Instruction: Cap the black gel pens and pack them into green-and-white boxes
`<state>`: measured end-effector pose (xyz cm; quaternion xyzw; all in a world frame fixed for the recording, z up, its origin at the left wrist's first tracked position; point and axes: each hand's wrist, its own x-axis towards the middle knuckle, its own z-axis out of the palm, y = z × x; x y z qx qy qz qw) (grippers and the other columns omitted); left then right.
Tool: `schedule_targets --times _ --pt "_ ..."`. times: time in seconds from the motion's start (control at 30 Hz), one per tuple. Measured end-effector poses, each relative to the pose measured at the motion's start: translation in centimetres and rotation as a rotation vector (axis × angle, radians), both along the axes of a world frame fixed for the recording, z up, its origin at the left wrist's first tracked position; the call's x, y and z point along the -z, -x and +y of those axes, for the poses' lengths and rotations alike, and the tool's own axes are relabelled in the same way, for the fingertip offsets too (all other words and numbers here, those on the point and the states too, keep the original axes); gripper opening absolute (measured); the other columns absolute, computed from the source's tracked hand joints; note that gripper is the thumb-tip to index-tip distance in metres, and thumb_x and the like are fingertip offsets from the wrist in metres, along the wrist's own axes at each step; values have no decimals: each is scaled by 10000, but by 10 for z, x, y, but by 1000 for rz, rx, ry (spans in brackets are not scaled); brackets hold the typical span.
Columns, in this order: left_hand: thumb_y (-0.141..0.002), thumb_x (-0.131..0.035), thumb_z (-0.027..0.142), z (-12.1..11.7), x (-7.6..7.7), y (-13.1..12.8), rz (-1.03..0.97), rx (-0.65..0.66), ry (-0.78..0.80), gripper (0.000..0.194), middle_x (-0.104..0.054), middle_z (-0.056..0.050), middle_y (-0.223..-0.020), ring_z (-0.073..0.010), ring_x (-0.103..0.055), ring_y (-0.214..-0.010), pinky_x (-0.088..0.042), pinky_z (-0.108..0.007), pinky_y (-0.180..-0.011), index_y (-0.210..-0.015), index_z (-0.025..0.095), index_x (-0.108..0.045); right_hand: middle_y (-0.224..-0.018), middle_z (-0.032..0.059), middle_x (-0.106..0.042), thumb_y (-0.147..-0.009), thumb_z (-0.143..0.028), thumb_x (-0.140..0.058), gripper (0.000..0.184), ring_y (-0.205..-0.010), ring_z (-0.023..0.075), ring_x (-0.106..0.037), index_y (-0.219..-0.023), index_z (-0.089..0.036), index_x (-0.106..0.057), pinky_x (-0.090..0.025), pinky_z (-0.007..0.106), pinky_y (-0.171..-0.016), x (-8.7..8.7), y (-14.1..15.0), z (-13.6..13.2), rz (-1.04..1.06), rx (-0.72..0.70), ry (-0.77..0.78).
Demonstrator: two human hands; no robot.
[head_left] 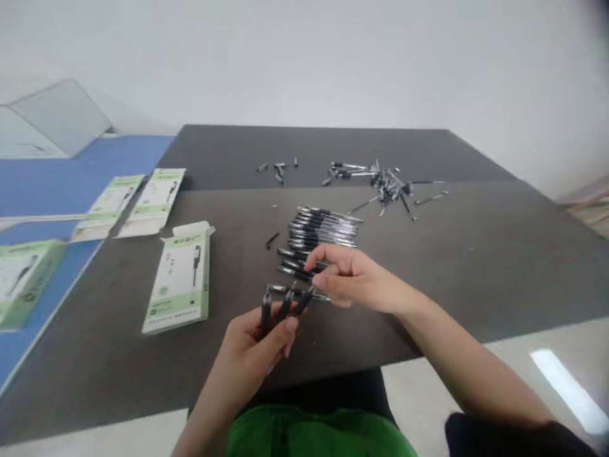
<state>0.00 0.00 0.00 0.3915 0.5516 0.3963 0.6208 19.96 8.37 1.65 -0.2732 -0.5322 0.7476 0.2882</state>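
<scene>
My left hand (254, 346) is closed around a small fan of black pens (284, 304), their capped ends pointing up and away. My right hand (349, 279) hovers just beyond, fingers curled and pinching at a pen lying on the dark table (476, 254). A row of assembled black pens (321, 230) lies side by side right behind my right hand. Farther back sits a loose pile of pen parts (387, 184), with a few caps (278, 170) scattered to its left.
An open white-and-green pen box (181, 279) lies left of my hands. Two more such boxes (137, 203) rest at the table's left edge and another (23, 279) on the blue surface (57, 184). A single small black piece (272, 240) lies near the pen row.
</scene>
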Motion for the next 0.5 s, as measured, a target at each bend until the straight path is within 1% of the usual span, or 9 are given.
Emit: schedule_targets --times 0.13,0.23,0.33,0.4,0.5 --pt "-824 -782 462 1 8 4 -58 15 -42 414 -453 75 -521 -23 -311 -419 -164 -162 -413 -1036 106 -787 -515 -130 -434 -872 -473 -774 367 -425 37 -286 -882 -170 -566 -210 192 -419 1 7 -2 -6 17 -14" --pt "-824 -796 522 1 20 10 -127 49 -78 470 -446 79 -516 -24 -316 -399 -168 -155 -387 -1075 125 -787 -514 -110 -460 -813 -464 -829 380 -437 38 -301 -820 -158 -605 -194 195 -417 0 15 -6 1 101 -79" --pt "-815 -810 537 0 29 14 -157 57 -95 484 -467 70 -526 -29 -343 -404 -189 -147 -375 -1095 142 -789 -501 -106 -456 -770 -431 -872 393 -456 37 -304 -743 -159 -591 -180 198 -434 -3 19 -11 -62 194 -158" --pt "-813 -815 532 1 30 16 -169 50 -105 472 -475 66 -531 -28 -346 -405 -190 -144 -371 -1088 149 -796 -525 -99 -481 -798 -422 -854 354 -472 42 -320 -807 -153 -624 -206 199 -453 -5 18 -13 -84 175 -171" --pt "-813 -817 528 2 28 17 -185 47 -125 460 -468 68 -522 -27 -338 -402 -182 -142 -367 -1078 153 -803 -597 -72 -541 -875 -434 -778 311 -493 56 -358 -956 -152 -676 -252 211 -469 -7 16 -14 -43 167 -184"
